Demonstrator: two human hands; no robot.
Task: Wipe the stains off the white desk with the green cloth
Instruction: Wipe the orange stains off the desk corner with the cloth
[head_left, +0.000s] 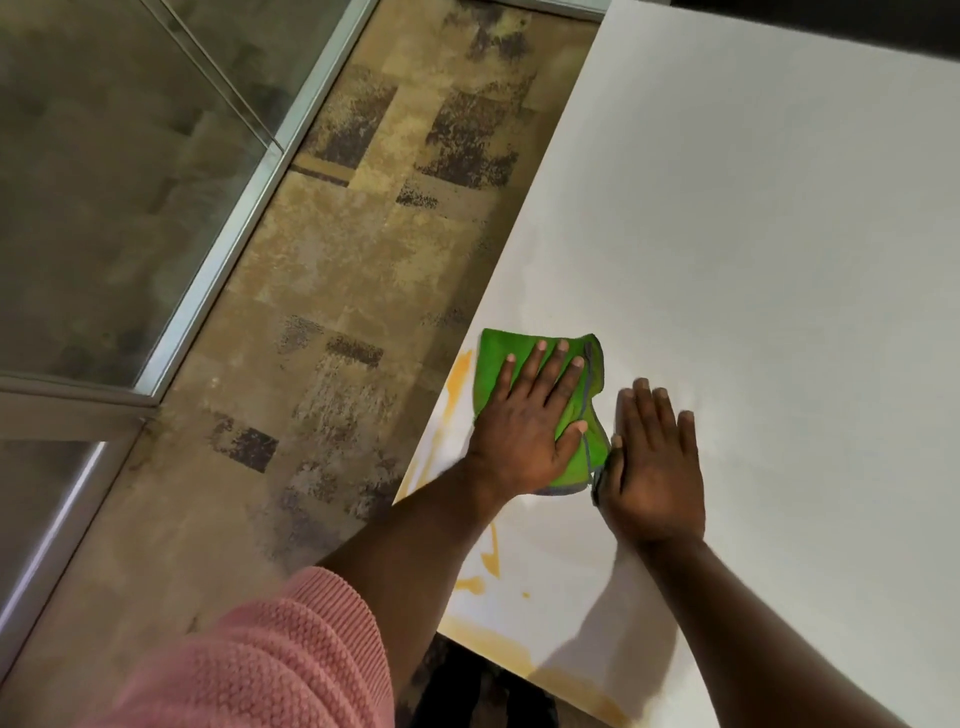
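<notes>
Hands both lie flat on the white surface (753, 234), near its left edge. We see the left hand (524, 431) pressed palm-down on the green cloth (498, 353), fingers spread across it and pinching nothing. The cloth is crumpled, with a grey hem, and lies just inside the left edge. The right hand (652, 467) rests palm-down just beside the cloth, fingers extended and close together, its thumb side touching the cloth's near corner. Orange-yellow stains (488, 558) streak the surface along its left edge, beside the cloth, and run on toward the near corner and along the near edge. A pink knitted sleeve (270, 660) covers the left upper arm. Beyond the left edge we see mottled brown floor (311, 260) and a metal-framed glass partition (104, 182).
</notes>
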